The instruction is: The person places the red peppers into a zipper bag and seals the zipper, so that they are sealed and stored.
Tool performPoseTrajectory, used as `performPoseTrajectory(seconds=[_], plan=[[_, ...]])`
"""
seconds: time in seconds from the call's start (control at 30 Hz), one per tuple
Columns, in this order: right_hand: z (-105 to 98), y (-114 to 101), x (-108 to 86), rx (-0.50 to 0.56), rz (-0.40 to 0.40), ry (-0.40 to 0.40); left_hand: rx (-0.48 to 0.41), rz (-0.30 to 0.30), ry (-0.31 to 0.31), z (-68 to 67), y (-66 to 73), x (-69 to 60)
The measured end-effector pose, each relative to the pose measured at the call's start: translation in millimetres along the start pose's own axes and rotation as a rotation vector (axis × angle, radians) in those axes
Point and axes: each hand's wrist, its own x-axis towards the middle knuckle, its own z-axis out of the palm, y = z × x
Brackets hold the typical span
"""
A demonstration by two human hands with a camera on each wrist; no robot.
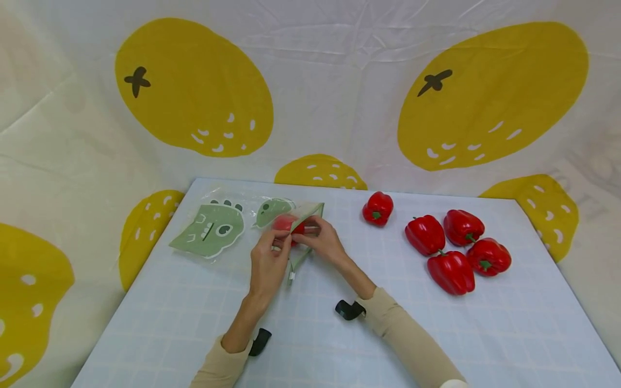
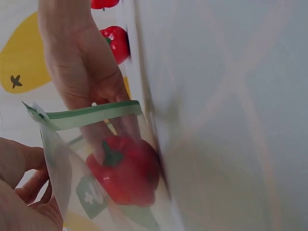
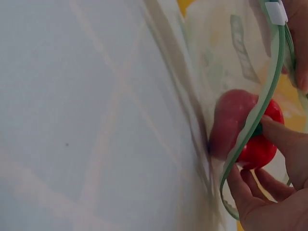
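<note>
Left hand: pinches the bag by its edge.
Right hand: fingers curled on the red pepper.
Red pepper: in the bag's open mouth.
More peppers: five lie on the right.
Flat bag: green monster face, lies on the left.

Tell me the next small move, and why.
Probably ease the red bell pepper further into the zip bag with the right hand: that hand grips it at the open mouth, the green rim crossing in front of it, while the left hand holds the bag's edge.
</note>
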Motion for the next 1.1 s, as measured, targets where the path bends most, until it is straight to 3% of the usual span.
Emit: performPoseTrajectory(seconds=[0.2, 0.57, 0.77, 1.1], plan=[[6.2, 4.8, 3.4, 0.011, -0.04, 0.021, 0.018, 0.014, 0.0, 0.8, 4.4, -0.9], [10.3, 7.7, 9.6, 0.043, -0.036, 0.021, 0.025, -0.035, -0.024, -1.3, 9.4, 0.1], [12.1, 7.3, 12.4, 0.058, -0.058, 0.045, 0.024, -0.034, -0.049, 0.0, 8.0, -0.3], [16.2, 8.8, 16.4, 0.007, -0.076, 0.068, 0.013, -0.024, -0.06, 0.3, 8.1, -0.5]])
